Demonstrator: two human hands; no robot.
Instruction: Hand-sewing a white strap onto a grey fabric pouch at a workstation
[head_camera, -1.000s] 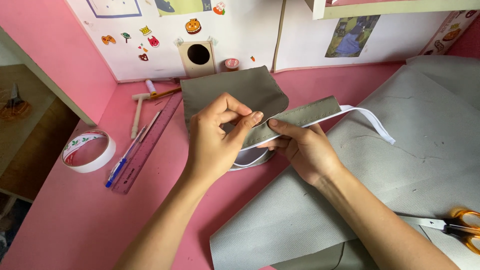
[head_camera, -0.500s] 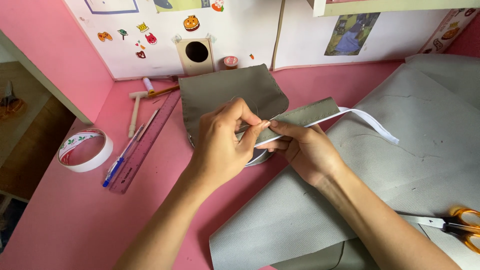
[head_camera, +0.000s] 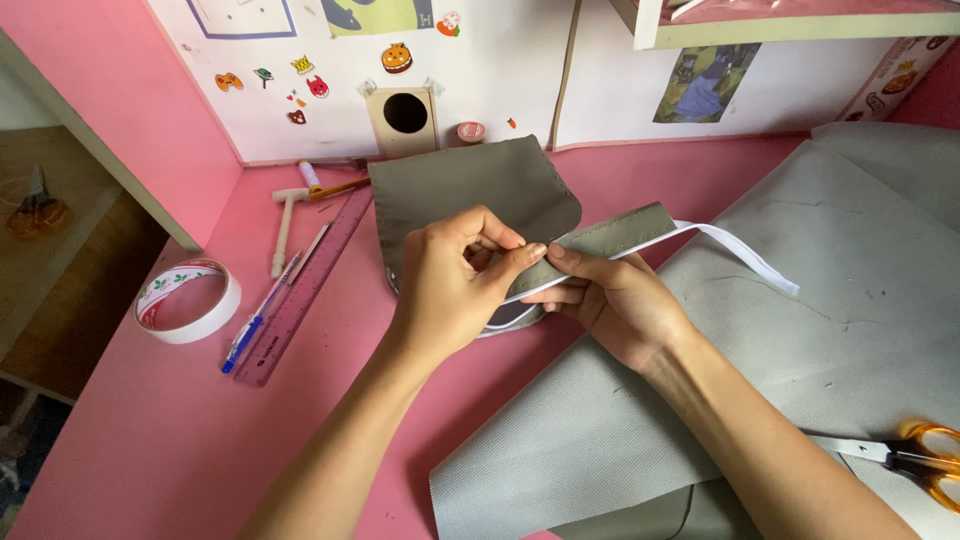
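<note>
Grey-green fabric strip (head_camera: 610, 238) with a white tape (head_camera: 745, 258) trailing from it sits pinched between both hands above the pink desk (head_camera: 150, 440). Left hand (head_camera: 455, 285) has crept slightly along it since a second ago, thumb and forefinger clamped; right hand (head_camera: 615, 305) grips from beneath, over the olive rounded fabric piece (head_camera: 470, 185).

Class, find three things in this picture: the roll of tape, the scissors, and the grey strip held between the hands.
roll of tape (head_camera: 188, 301), head view, on its outer band at the near rim.
scissors (head_camera: 925, 462), head view, on the orange handle loops.
grey strip (head_camera: 612, 235), head view, on its free middle stretch beyond the fingers.
</note>
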